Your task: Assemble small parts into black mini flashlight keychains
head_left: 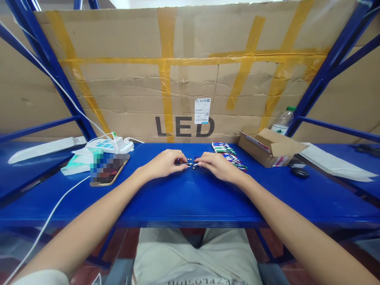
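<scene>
Both my hands rest on the blue table (184, 198), meeting near its middle. My left hand (164, 163) pinches a small dark, slim cylindrical piece (181, 163) that lies level between the two hands. My right hand (216, 165) has its fingertips closed at the other end of it, by several tiny silver parts (192, 166) on the table. What the right fingers grip is too small to make out. A row of colourful small flashlights (228, 154) with carabiners lies just behind my right hand.
An open cardboard box (268, 148) stands at the right, a plastic bottle (283, 120) behind it. A phone (108, 170), white power strip (111, 144) with cables and teal packets (77, 162) lie at the left. A taped cardboard wall (184, 79) closes the back.
</scene>
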### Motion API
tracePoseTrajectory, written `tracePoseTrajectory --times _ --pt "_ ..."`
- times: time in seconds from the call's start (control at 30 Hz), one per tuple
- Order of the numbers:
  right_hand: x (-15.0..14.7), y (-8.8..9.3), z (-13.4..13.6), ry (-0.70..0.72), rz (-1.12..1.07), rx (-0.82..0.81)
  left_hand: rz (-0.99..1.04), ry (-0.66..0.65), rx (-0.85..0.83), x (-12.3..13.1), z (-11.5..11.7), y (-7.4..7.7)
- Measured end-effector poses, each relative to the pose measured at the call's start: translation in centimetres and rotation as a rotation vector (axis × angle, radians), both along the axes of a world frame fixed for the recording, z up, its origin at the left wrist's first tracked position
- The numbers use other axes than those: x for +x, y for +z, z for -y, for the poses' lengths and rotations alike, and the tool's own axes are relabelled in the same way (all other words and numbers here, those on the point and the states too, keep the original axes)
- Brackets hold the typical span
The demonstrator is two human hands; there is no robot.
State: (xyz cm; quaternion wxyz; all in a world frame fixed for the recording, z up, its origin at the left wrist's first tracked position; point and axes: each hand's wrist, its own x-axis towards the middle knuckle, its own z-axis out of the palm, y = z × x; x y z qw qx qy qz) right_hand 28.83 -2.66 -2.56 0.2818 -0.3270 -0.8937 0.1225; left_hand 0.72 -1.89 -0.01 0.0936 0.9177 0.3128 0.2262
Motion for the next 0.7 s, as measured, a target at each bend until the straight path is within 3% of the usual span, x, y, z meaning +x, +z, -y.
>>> tracePoseTrajectory --times 0.3,0.7 --pt "0.3 1.1 0.6 0.122 0.060 -0.312 -0.111 -0.065 -0.279 0.6 0.9 0.3" --pt "0.2 1.4 1.2 0.116 0.033 -0.464 -0.124 -0.082 -0.486 0.5 1.2 0.3"
